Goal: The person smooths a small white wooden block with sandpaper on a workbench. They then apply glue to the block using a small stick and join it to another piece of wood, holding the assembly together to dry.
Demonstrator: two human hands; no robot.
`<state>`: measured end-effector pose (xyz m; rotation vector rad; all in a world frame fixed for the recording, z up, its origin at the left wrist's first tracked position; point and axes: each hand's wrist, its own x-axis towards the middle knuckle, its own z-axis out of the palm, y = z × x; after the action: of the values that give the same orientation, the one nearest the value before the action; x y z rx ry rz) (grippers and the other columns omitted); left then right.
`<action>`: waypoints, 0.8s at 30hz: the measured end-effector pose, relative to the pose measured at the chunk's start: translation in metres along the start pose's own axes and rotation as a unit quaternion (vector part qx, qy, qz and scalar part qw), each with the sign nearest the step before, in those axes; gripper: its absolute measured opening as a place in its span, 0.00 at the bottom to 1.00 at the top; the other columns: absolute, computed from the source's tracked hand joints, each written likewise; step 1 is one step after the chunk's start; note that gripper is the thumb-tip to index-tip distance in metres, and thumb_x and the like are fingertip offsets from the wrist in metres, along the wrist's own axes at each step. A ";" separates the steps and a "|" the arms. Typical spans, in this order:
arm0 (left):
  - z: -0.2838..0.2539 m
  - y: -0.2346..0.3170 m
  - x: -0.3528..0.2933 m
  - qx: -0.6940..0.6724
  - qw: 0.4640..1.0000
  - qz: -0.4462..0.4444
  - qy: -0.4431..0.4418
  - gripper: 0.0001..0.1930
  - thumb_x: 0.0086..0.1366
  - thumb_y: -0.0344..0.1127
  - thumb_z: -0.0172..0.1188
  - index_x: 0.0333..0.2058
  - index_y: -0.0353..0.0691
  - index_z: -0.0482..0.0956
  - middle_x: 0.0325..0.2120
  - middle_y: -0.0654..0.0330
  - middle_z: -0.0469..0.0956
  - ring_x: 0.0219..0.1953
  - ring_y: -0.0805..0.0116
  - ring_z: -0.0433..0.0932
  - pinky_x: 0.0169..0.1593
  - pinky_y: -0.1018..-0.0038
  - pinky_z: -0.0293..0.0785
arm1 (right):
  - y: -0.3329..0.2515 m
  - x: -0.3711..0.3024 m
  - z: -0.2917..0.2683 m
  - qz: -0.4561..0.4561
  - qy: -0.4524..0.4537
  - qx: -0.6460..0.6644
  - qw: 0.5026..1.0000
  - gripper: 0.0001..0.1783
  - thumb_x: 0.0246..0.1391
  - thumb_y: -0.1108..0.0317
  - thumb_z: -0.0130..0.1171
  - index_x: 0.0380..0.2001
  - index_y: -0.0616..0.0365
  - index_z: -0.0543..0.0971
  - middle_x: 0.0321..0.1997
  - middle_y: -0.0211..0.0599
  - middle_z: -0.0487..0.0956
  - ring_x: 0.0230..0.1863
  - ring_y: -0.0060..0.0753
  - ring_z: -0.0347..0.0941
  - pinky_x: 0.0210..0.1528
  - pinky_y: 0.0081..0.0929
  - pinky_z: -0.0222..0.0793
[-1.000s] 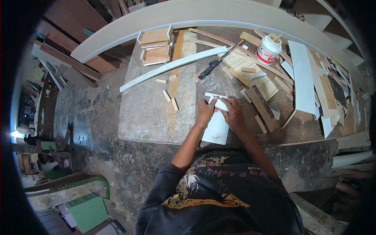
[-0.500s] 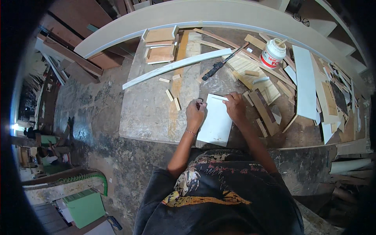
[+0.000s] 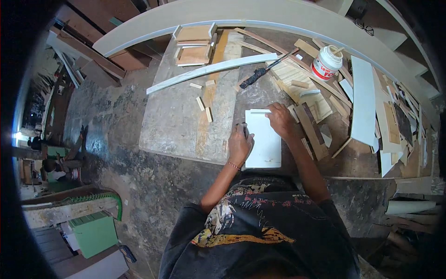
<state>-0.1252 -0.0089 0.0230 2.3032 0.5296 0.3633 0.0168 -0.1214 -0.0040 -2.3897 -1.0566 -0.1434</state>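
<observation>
A white rectangular panel [image 3: 263, 146] lies on the worktable close to my body. Across its far end sits a narrow white strip [image 3: 258, 111]. My right hand [image 3: 281, 122] is at the far right corner, fingers closed on the strip's right end. Along the panel's left edge, my left hand [image 3: 239, 148] is closed with its thumb at the edge; its fingertips are partly hidden. Several small wood blocks [image 3: 208, 114] lie to the left of my left hand.
A long white strip [image 3: 209, 72] crosses the table beyond my hands, near a dark-wrapped brush [image 3: 254, 80]. A white glue tub [image 3: 327, 63] stands at the far right among wood offcuts [image 3: 312, 132]. Small open wooden frames [image 3: 193, 55] lie at the far left.
The panel has turned upright, its near end swinging right. My left hand has slid nearer along its left edge. My right hand stays at the strip by the far right corner.
</observation>
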 end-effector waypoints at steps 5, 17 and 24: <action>0.009 0.003 -0.007 -0.001 0.999 0.014 0.044 0.15 0.45 0.27 0.59 0.34 0.31 0.67 0.29 0.44 0.69 0.32 0.46 0.70 0.35 0.63 0.66 | 0.011 0.008 -0.017 -0.017 -0.097 0.053 0.994 0.14 0.39 0.69 0.57 0.32 0.62 0.71 0.35 0.45 0.71 0.40 0.47 0.65 0.45 0.36 0.59; 0.024 -0.001 0.038 -0.085 0.989 0.055 0.111 0.14 0.47 0.23 0.54 0.36 0.34 0.71 0.26 0.47 0.70 0.29 0.50 0.70 0.34 0.65 0.66 | 0.030 0.000 -0.028 -0.079 -0.056 0.094 0.991 0.19 0.40 0.73 0.54 0.40 0.62 0.70 0.40 0.49 0.71 0.45 0.49 0.65 0.48 0.36 0.60; 0.034 0.004 0.044 -0.053 0.993 0.058 0.094 0.17 0.47 0.24 0.56 0.40 0.37 0.71 0.30 0.49 0.72 0.30 0.55 0.72 0.36 0.68 0.68 | 0.030 0.003 -0.017 -0.073 -0.046 0.088 0.992 0.15 0.41 0.72 0.54 0.38 0.58 0.72 0.37 0.44 0.73 0.41 0.45 0.67 0.44 0.35 0.62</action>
<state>-0.0720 -0.0110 0.0062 2.2150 0.4583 0.6539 0.0428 -0.1451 -0.0006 -2.1799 -1.2340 0.0078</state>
